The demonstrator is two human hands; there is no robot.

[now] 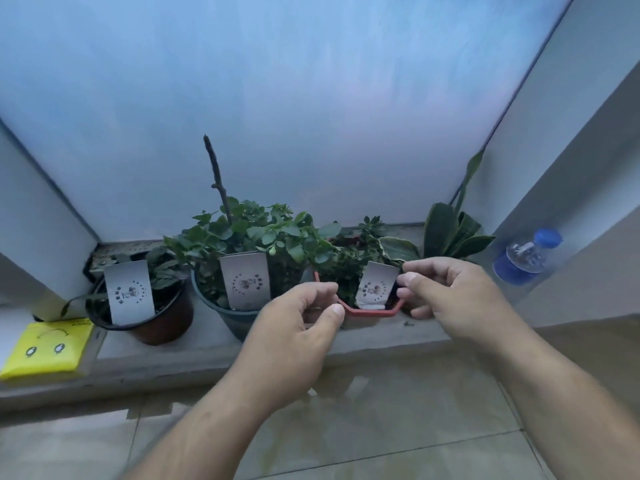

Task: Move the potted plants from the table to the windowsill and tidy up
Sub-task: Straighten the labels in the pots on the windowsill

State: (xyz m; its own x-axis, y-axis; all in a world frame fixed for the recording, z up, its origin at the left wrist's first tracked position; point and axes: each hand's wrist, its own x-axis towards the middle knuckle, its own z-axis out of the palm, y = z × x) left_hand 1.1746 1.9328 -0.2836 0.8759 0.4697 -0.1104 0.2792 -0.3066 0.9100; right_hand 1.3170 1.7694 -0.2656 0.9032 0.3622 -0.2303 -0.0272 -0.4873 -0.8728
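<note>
Hands flanking half-hidden red pot

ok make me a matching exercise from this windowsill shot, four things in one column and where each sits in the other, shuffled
Things:
1. yellow packet
2. brown pot
3. red pot
4. water bottle

Places:
A. between the left hand and right hand
B. far right, on the side ledge
C. far left end of the windowsill
D. left of the big leafy grey pot

Pairs: 1-C, 2-D, 3-A, 4-B
</note>
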